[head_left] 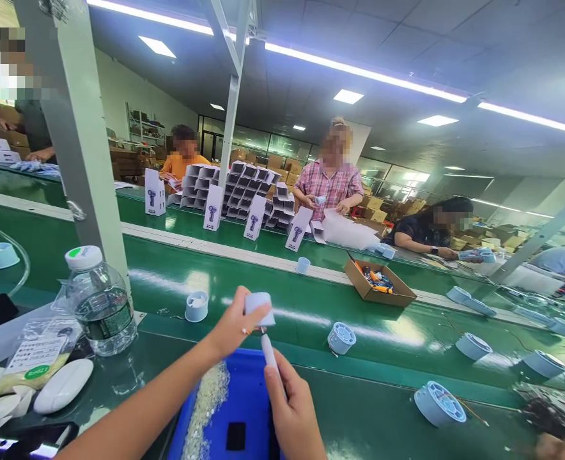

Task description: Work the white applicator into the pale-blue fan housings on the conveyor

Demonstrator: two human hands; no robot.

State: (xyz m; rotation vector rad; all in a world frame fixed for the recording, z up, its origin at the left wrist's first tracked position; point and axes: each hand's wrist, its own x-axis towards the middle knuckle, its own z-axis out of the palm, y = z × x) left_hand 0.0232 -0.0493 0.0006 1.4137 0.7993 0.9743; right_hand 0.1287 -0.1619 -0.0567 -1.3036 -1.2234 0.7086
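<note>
1. Right hand [294, 409] clenched round a slim white pen-like tool [268, 351], tip up under the cap; a slip could jab the left thumb.
2. Left hand [234, 326] pinches a small pale-blue plastic cap [259, 305], smooth, round, held above the blue tray [248, 409]; a loose pinch could drop it.
3. Tray below both hands holds tiny pale bits [208, 399], grainy; a knock could scatter them.
4. Left of the left hand: clear ribbed water bottle [99, 300], tip risk.
5. Beyond the hands: glossy green counter [282, 300], round blue fan parts [340, 337], cardboard box [379, 284].
</note>
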